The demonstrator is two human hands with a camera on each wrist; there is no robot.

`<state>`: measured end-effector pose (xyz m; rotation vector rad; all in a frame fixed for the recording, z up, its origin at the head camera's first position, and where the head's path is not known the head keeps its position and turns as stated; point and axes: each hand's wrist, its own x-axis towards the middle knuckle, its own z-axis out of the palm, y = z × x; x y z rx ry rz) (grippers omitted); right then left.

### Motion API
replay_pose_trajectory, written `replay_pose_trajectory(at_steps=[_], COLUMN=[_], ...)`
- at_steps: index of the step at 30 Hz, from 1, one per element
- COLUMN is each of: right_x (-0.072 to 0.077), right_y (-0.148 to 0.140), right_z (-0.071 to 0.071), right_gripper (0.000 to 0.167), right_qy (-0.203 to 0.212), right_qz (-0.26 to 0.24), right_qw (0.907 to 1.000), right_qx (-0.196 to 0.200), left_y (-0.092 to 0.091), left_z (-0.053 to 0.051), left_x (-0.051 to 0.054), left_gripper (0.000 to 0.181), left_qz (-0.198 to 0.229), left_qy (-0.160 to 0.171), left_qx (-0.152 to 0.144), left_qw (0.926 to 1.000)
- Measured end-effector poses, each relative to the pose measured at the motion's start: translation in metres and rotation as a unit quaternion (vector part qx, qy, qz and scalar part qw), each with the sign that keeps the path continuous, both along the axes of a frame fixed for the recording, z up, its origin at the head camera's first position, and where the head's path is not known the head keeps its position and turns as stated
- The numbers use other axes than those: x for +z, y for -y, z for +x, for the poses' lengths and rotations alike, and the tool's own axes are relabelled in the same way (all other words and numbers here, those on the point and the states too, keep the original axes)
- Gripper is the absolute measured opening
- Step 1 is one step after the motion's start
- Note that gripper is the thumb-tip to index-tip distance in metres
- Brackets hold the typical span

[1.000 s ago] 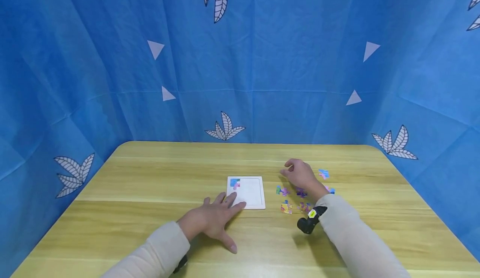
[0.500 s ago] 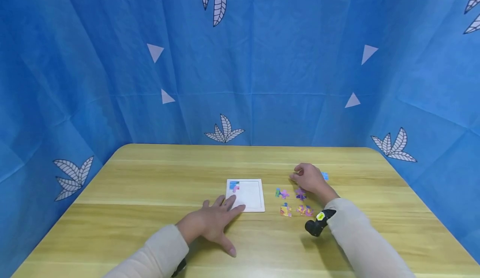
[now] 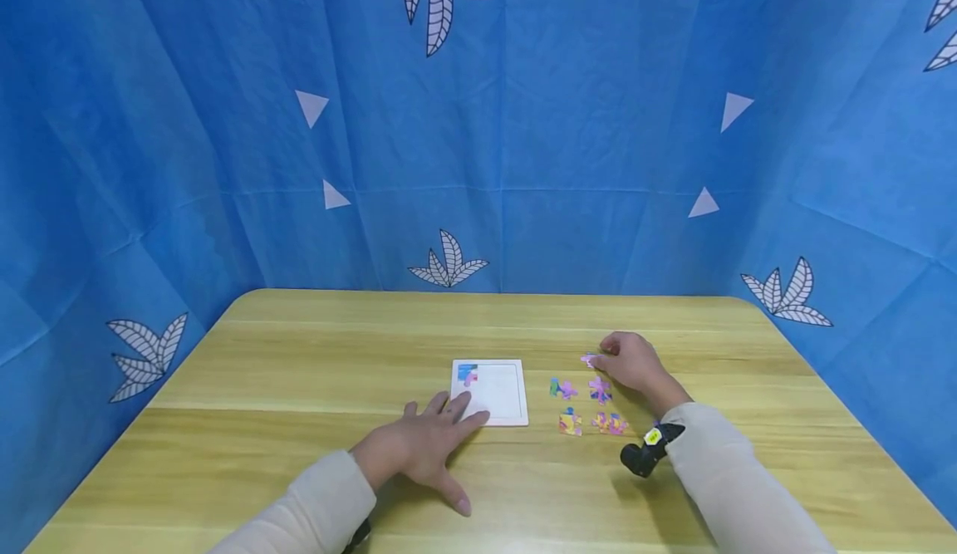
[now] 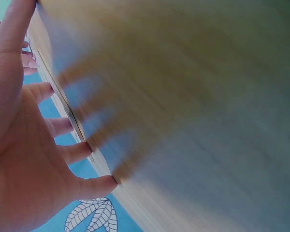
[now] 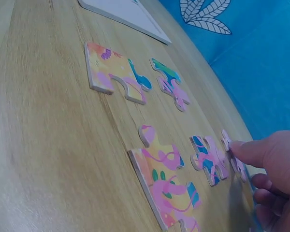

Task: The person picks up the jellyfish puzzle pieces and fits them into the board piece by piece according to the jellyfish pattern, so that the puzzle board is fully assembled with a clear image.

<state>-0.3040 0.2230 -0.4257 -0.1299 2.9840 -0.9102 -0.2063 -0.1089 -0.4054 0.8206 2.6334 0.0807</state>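
Puzzle board (image 3: 503,394) has the left hand (image 3: 419,446) spread at its eight o'clock edge; leaning too hard could skid it. Right hand (image 3: 634,365) has a thumb on the pink piece (image 3: 586,360), off toward three o'clock, can't tell if pinched. Sloppy drag toward five might bump the purple piece (image 3: 600,390).

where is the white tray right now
In the head view, the white tray lies partly covered by the left hand, left of the loose puzzle pieces.

Blue leaf-printed curtain (image 3: 516,122); wooden table (image 3: 516,479)
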Motion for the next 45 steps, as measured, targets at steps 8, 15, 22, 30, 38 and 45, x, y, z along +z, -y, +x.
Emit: replay_pose_trajectory(at_steps=[8,15,22,30,38,45], right_x=[-0.002,-0.004,-0.004,-0.009,-0.010,-0.007], right_y=[0.001,0.003,0.004,0.006,0.010,0.014], right_z=[0.001,0.001,0.000,-0.001,-0.002,-0.003], right_gripper=[0.037,0.028,0.029,0.027,0.016,0.017], right_qy=[0.009,-0.003,-0.005,-0.009,-0.030,-0.024], right_qz=[-0.017,-0.021,-0.023,-0.031,-0.036,-0.060], right_qw=[0.9998,0.9997,0.9997,0.9994,0.9988,0.9978], right_qx=[0.010,0.015,-0.003,-0.011,-0.009,-0.012], left_y=[0.001,-0.001,-0.002,-0.001,-0.001,-0.001], left_z=[0.000,0.001,0.003,0.003,0.003,0.003], left_x=[0.000,0.001,0.005,0.003,0.000,0.001], left_gripper=[0.114,0.114,0.114,0.113,0.114,0.114], left_qz=[0.003,-0.004,-0.010,-0.008,-0.006,-0.015], left_qy=[0.000,-0.005,-0.021,-0.018,-0.015,-0.025], left_qx=[0.000,-0.006,-0.008,-0.005,-0.004,-0.005], left_qw=[1.0000,1.0000,0.9997,0.9998,0.9999,0.9996])
